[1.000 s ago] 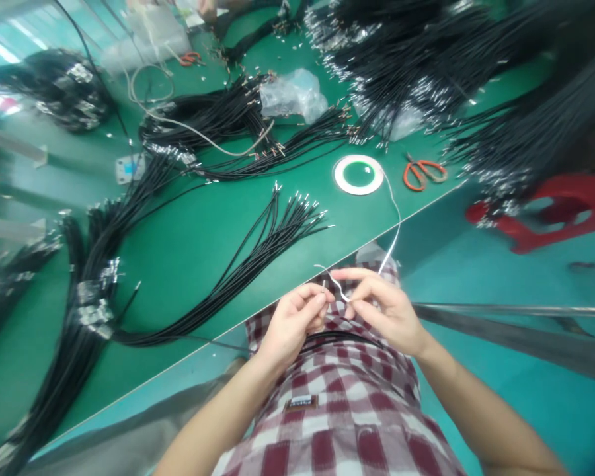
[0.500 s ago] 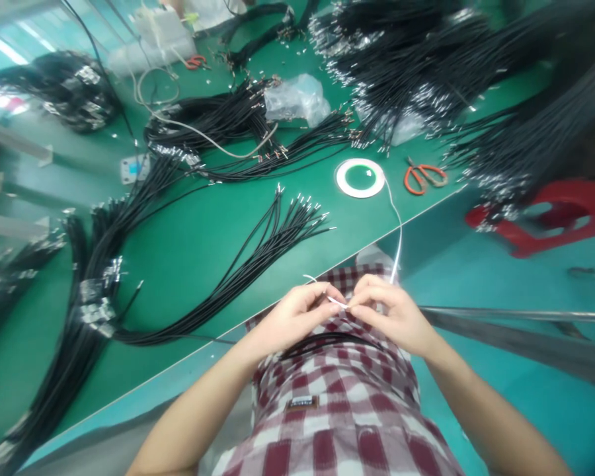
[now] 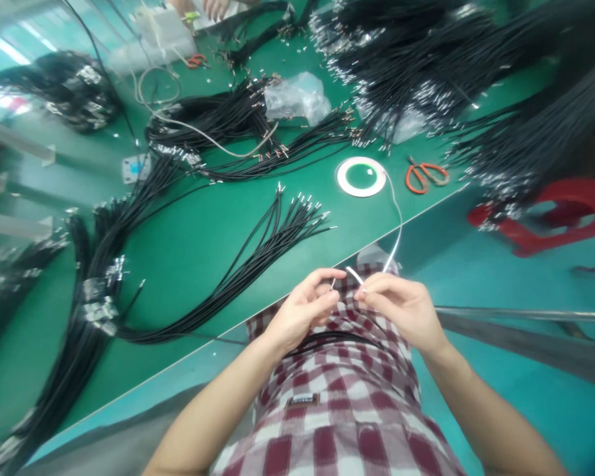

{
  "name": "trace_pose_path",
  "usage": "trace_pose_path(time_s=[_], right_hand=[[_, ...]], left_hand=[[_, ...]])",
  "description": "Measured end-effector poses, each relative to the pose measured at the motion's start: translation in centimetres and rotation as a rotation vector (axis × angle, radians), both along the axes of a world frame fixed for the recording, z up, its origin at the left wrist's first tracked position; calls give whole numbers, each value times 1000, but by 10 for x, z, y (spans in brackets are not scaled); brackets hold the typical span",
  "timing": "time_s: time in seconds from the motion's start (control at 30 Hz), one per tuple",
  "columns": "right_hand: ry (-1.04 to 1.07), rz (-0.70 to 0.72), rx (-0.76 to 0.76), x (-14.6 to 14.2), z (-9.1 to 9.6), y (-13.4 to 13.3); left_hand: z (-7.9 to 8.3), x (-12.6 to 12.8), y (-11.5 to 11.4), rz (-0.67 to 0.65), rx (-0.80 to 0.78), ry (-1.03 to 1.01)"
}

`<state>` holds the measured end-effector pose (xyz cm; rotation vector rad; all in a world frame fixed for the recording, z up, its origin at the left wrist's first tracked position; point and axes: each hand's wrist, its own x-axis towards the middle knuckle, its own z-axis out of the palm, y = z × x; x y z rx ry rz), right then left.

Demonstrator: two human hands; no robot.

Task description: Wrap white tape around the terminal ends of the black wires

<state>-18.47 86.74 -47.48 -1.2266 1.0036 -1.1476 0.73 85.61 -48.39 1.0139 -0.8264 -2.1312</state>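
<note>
- Your left hand (image 3: 300, 311) is closed narrow, thumb and fingertips pinching a thin black wire (image 3: 332, 284) right at its metal tip, just on the near side of the bench edge.
- Your right hand (image 3: 401, 307) is closed narrow as well, its fingertips on a white strip (image 3: 354, 275), with the two hands almost touching above your plaid shirt (image 3: 317, 423).
- That strip climbs right of your hands to a white roll (image 3: 361, 177) on the green bench (image 3: 178, 277).
- Light, floppy stuff here: the wire looks thin and bendy, so take it just behind the tip, where it won't swing.
- The strip looks soft and possibly slick, so pinch it close to the wire and leave it slack to the roll.
- A dark loop (image 3: 327, 337) lies below your hands; you can't tell whether it's that same wire.
- Just far of your hands, a loose fan of black wires (image 3: 277, 244) points its metal tips right.
- Orange-handled scissors (image 3: 424, 177) sit right of the roll, beside heaped wire bundles (image 3: 406, 73).
</note>
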Motion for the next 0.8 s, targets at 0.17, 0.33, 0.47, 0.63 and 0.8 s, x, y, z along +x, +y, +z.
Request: trace_pose_path(time_s=[0.17, 0.33, 0.47, 0.63, 0.8], right_hand=[[130, -42, 9, 7, 0, -2], [197, 100, 51, 20, 3, -1], [213, 204, 68, 26, 5, -3], [182, 263, 77, 31, 8, -5], [88, 261, 96, 34, 9, -4]], left_hand=[[5, 2, 13, 99, 23, -28], [8, 13, 23, 185, 3, -79], [8, 20, 30, 204, -30, -49], [10, 20, 37, 258, -120, -45], [14, 18, 39, 282, -141, -106]])
